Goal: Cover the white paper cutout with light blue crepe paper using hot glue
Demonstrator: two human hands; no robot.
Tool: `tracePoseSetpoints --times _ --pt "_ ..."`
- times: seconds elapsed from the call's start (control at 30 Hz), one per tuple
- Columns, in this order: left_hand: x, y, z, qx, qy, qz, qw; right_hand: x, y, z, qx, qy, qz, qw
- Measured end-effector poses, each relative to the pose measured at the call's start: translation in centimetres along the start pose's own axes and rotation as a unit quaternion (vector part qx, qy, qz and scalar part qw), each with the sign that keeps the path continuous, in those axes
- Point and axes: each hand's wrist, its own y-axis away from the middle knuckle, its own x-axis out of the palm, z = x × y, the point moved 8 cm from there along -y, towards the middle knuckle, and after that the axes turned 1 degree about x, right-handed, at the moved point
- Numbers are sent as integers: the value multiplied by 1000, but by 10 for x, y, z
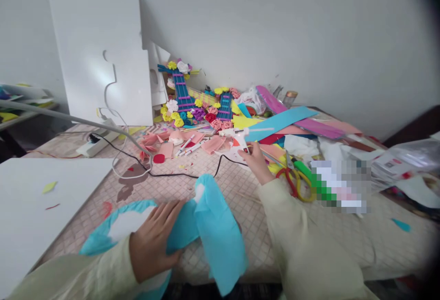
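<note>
My left hand (156,233) presses over a blue crepe-paper-wrapped shape (184,224), fingers on top and thumb at its near edge. White patches show on the shape, and a loose blue crepe strip (223,240) folds over its right end and hangs toward the table edge. Farther off, my right hand (256,160) is closed around the handle of a white glue gun (240,138), which has a clear glue stick at its back. From the gun a black cord (168,175) runs left across the table. My right fingers are partly hidden by the hand itself.
Scissors with red and yellow handles (295,183) lie right of my right forearm. Paper-flower-decorated pieces (184,91) stand by the wall, near markers (190,146) and pink scraps. A white board (51,203) lies left; a power strip (98,141) sits behind it. Crepe strips (282,123) pile up right.
</note>
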Motion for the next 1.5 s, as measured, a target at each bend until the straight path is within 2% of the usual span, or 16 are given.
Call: tracePoseSetpoints --times 0.13,0.23,0.37,0.43,0.53,0.6,0.67,0.73,0.8,0.93,1.03,1.13,1.23,1.37,1.5 --pt "-11 -14 16 64 13 -3 998 -5 9 16 -35 -123 6 992" --pt "-5 -21 31 95 29 12 995 -7 14 19 -31 -216 32 975" --pt "12 -21 43 105 35 80 991 -8 18 11 5 -290 82 953" --pt "8 -22 43 102 34 107 988 -9 21 8 24 -319 100 942" --pt "-18 -34 32 109 40 133 984 -13 23 7 48 -369 102 923" --pt "-32 -49 14 135 54 166 975 -15 22 8 53 -387 102 915" --pt "-32 -65 -8 161 75 204 963 -15 21 9 46 -394 111 911" --pt "-23 -81 -25 163 95 192 963 -15 20 9 32 -400 120 908" --pt "-5 -94 -35 148 92 155 973 -17 20 7 14 -390 113 914" --pt "33 -97 -40 138 102 140 975 -22 23 2 -6 -306 90 948" --pt "39 -95 -35 128 136 114 976 -25 26 6 -26 -214 92 972" --pt "36 -94 -33 122 158 84 976 -24 33 20 -78 -103 126 984" --pt "35 -94 -33 123 173 66 975 -18 42 33 -141 -20 177 974" --pt "34 -92 -35 145 197 31 969 -12 53 43 -220 64 238 944" --pt "32 -90 -36 158 213 9 964 -9 61 44 -255 66 297 918"
